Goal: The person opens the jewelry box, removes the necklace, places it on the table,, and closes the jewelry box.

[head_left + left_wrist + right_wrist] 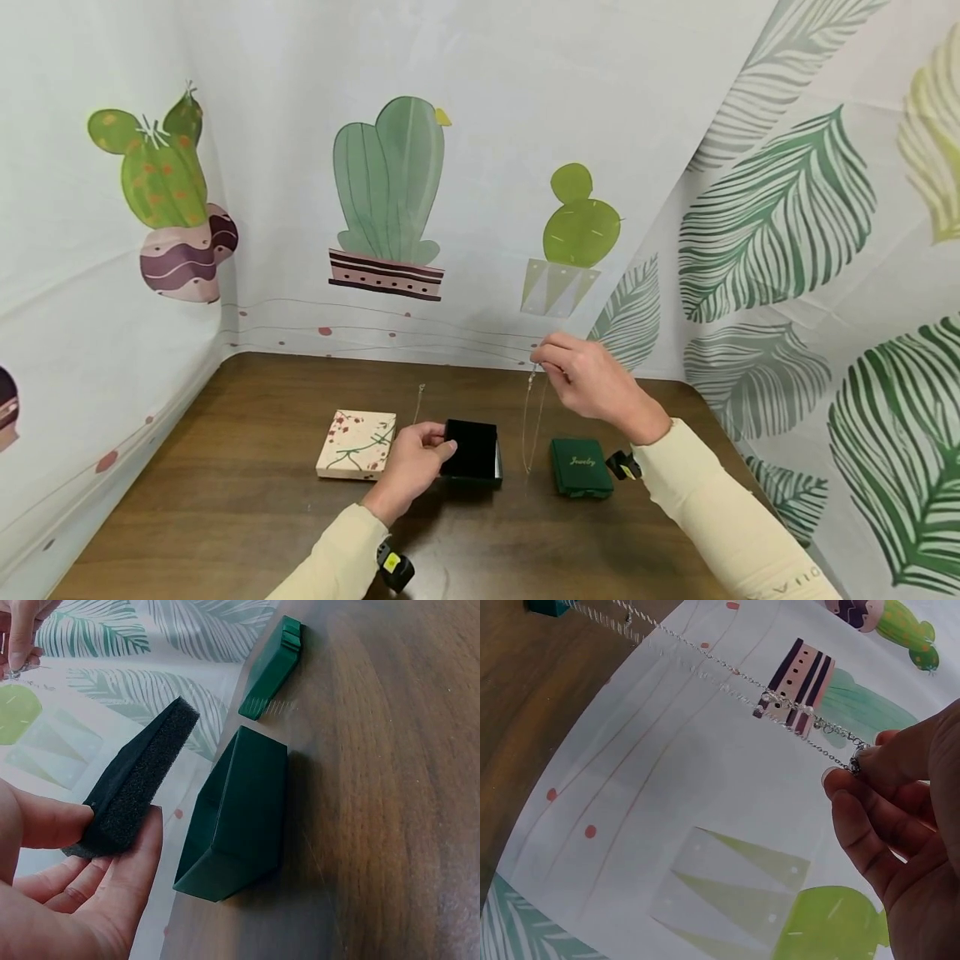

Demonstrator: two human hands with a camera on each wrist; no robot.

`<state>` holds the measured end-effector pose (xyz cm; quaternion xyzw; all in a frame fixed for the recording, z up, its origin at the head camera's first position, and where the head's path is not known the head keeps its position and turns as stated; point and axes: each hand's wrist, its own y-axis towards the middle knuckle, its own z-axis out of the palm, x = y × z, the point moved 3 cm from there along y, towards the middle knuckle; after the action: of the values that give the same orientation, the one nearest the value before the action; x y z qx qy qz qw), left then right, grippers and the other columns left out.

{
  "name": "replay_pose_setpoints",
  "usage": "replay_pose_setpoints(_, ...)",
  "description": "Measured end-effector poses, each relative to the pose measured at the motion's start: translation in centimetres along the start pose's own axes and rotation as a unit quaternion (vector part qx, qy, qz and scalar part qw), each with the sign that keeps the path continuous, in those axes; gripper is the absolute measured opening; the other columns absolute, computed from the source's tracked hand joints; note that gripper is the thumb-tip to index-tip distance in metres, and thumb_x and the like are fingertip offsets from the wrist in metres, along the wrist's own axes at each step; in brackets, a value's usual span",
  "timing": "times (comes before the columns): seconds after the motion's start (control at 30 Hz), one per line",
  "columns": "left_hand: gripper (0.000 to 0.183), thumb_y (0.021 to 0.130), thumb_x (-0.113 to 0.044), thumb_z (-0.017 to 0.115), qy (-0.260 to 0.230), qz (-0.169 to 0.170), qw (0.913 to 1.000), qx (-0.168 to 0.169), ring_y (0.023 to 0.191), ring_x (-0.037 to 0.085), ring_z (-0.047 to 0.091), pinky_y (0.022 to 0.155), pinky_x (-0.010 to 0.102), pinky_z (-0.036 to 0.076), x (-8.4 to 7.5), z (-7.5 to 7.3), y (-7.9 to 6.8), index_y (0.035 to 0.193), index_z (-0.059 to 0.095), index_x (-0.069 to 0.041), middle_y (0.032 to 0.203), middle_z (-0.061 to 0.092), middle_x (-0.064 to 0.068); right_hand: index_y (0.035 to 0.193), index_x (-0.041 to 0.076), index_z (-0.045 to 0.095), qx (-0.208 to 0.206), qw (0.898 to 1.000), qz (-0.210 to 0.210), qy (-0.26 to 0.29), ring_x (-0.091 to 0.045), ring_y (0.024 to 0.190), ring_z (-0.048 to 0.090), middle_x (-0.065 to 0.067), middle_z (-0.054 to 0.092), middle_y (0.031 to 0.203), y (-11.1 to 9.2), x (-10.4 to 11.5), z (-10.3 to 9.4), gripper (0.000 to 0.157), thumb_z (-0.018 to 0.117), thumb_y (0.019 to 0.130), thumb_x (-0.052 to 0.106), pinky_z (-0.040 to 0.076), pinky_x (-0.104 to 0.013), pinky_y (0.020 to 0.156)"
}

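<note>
My left hand (412,460) pinches a black foam pad (139,784) by one edge, thumb on one face and fingers on the other. In the left wrist view the pad is tilted and apart from the open dark green box (259,802) that stands on the table. High on the right, my right hand (588,379) pinches a thin silver-looking necklace (727,688) near its clasp. The chain hangs down in a long loop between the box and a green lid (582,467) lettered "Jewelry".
A cream box (356,444) with a blossom print lies left of my left hand. Another thin chain (418,402) lies on the brown table (225,467) behind that hand, partly hidden. A cloth (487,167) printed with cacti and leaves hangs behind the table.
</note>
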<state>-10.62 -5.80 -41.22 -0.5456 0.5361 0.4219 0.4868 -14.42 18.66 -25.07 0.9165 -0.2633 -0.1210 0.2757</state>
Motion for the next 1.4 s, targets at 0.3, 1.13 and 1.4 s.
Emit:
replay_pose_setpoints(0.3, 0.029, 0.097, -0.008, 0.07, 0.0, -0.001, 1.0, -0.005, 0.077, 0.017, 0.061, 0.065, 0.03, 0.055, 0.2, -0.3, 0.1, 0.12, 0.068, 0.008, 0.102, 0.066, 0.015, 0.104, 0.003, 0.074, 0.028, 0.998, 0.051, -0.015, -0.018, 0.076, 0.069, -0.01, 0.073, 0.097, 0.6, -2.6, 1.5, 0.018, 0.066, 0.093, -0.007, 0.059, -0.035, 0.068)
replay_pose_setpoints(1.13, 0.03, 0.096, -0.011, 0.071, 0.004, -0.01, 0.9999, -0.005, 0.079, 0.017, 0.061, 0.064, 0.03, 0.054, 0.8, -0.3, 0.2, 0.12, 0.069, 0.006, 0.103, 0.066, 0.015, 0.086, 0.014, 0.064, 0.176, 0.984, 0.029, -0.01, -0.003, 0.063, 0.044, 0.006, 0.057, 0.08, -8.9, 4.5, 9.9, 0.016, 0.073, 0.087, 0.001, 0.04, -0.018, 0.058)
replay_pose_setpoints(1.4, 0.032, 0.096, -0.012, 0.071, 0.01, -0.013, 0.9999, 0.004, 0.082, 0.018, 0.063, 0.068, 0.031, 0.055, 0.9, 0.0, 0.1, 0.123, 0.068, 0.005, 0.106, 0.067, 0.016, 0.088, 0.015, 0.065, 0.24, 0.97, 0.008, 0.025, 0.0, 0.064, 0.038, 0.007, 0.058, 0.08, -10.7, 6.7, 10.5, 0.015, 0.075, 0.089, 0.004, 0.036, -0.014, 0.058)
